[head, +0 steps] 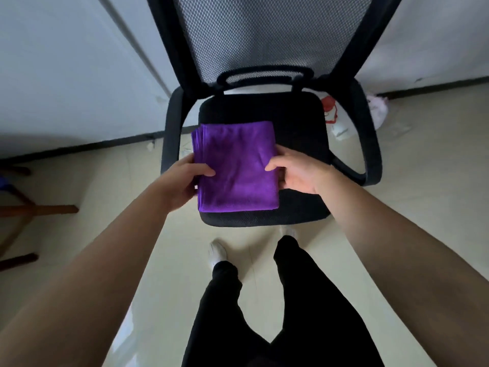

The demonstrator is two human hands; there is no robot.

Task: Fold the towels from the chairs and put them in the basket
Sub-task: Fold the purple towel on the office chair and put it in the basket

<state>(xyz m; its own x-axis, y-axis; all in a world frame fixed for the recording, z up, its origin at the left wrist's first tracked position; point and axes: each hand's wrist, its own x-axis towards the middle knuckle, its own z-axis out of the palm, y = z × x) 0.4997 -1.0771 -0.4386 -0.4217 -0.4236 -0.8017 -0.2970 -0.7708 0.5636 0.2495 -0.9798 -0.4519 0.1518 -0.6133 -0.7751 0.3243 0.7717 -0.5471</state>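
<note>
While the person stands facing a black office chair with a mesh back and curved armrests (264,107), a purple plush towel folded into a thick rectangle (235,168) lies on the front left part of the chair's dark fabric seat, its stacked layers showing as stepped edges along the far left side. Both bare hands are at the towel's sides. On the left edge, the left hand (182,178) has its thumb lying on top of the purple cloth and the other fingers tucked beneath the edge, so it pinches the folded layers between thumb and fingers. On the right edge, the right hand (296,170) mirrors this: its thumb presses on the top surface near the edge, while the remaining fingers curl under and beside the fold, hidden in part by the cloth. Whether the towel is raised off the seat or resting on it cannot be told. Below the seat's front edge are the person's black trousers (264,313) and white shoes (217,251) on a pale tiled floor (397,197). Behind the chair on the right, a white plastic bag with red print (334,115) lies on the floor near the wall. At the far left edge, brown wooden furniture legs (39,209) reach into view.
</note>
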